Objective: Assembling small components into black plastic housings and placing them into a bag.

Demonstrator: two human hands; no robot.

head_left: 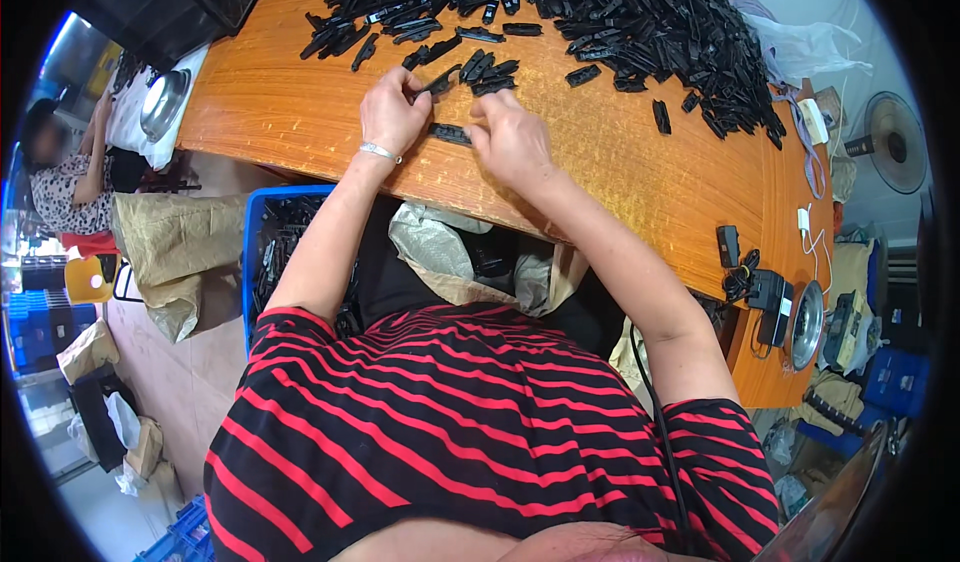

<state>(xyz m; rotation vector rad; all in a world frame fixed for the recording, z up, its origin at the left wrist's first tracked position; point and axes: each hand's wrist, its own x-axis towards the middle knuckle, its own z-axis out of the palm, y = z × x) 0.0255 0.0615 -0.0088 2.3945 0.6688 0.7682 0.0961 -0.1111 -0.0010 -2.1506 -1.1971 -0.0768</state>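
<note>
My left hand (393,114) pinches a slim black plastic part (441,82), tilted up over the wooden table. Another black plastic part (450,134) lies flat between my hands, close to the table's near edge. At its right end is the thumb of my right hand (515,142). That hand's thumb and bent forefinger are apart, and the other fingertips are partly hidden beside a small cluster of black parts (490,68). More black parts (428,52) lie just beyond my left fingers.
A large heap of black parts (650,27) covers the table's far side. Below the near edge are a blue bin (250,252) of black pieces and an open sack (430,242). A power adapter (770,292) and metal bowl (806,324) sit right. Another person (75,187) sits far left.
</note>
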